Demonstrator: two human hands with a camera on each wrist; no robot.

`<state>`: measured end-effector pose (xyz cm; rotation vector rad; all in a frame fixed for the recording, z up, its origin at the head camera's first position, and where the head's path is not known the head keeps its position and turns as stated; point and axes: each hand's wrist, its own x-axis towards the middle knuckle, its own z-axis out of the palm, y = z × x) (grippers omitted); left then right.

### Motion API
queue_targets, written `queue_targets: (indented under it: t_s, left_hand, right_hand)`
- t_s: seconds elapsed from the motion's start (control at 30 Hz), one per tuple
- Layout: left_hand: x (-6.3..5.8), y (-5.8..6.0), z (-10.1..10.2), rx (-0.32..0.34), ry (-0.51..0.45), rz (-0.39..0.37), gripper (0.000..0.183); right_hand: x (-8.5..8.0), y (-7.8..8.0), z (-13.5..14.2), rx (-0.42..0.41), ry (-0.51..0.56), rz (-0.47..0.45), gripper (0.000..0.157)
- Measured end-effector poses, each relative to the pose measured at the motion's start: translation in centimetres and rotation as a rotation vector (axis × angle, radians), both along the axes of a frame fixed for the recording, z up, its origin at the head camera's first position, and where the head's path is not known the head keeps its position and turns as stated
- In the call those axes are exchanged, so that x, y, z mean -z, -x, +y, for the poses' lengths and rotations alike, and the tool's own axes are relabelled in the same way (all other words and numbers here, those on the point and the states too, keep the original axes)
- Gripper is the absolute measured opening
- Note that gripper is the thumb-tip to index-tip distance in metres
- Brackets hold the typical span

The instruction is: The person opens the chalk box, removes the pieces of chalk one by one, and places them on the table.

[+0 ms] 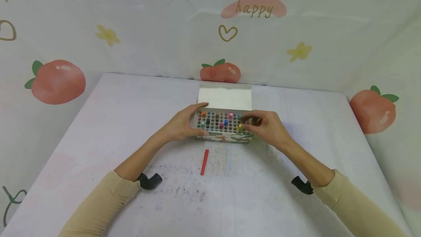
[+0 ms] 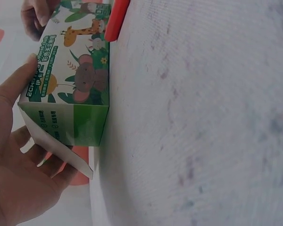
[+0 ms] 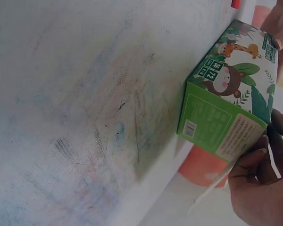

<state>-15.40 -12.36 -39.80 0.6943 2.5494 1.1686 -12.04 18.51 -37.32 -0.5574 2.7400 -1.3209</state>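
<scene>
A cardboard chalk box [image 1: 223, 138] with a green and white animal print stands with its lid [image 1: 225, 97] folded back. Coloured chalk sticks poke up from its grid of holes, among them an orange chalk [image 1: 204, 114], a pink chalk [image 1: 231, 115] and a blue chalk [image 1: 226, 122]. My left hand [image 1: 182, 124] grips the box's left end, thumb at the front edge and fingers behind. Over the right end, my right hand [image 1: 268, 126] has its thumb and bent fingers close by a yellow chalk [image 1: 240, 127]; I cannot tell whether it pinches one.
A red chalk stick [image 1: 204, 162] lies on the white tabletop [image 1: 256, 196] in front of the box. Coloured smudges mark the surface around it. Behind the table hangs a white fruit-printed cloth [image 1: 164, 39]. Black straps with curved ends show by both forearms.
</scene>
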Motion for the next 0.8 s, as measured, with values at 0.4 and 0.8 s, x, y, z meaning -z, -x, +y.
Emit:
queue_targets:
  t_s: [0.4,0.8]
  left_hand:
    - [0.3,0.0,0.1,-0.003,-0.007,-0.009,0.096]
    - [0.4,-0.1,0.0,-0.011,-0.004,-0.009,0.096]
  right_hand:
    - [0.4,0.3,0.0,-0.041,-0.101,-0.012,0.016]
    - [1.3,0.1,-0.3,-0.027,-0.1,0.093,0.017]
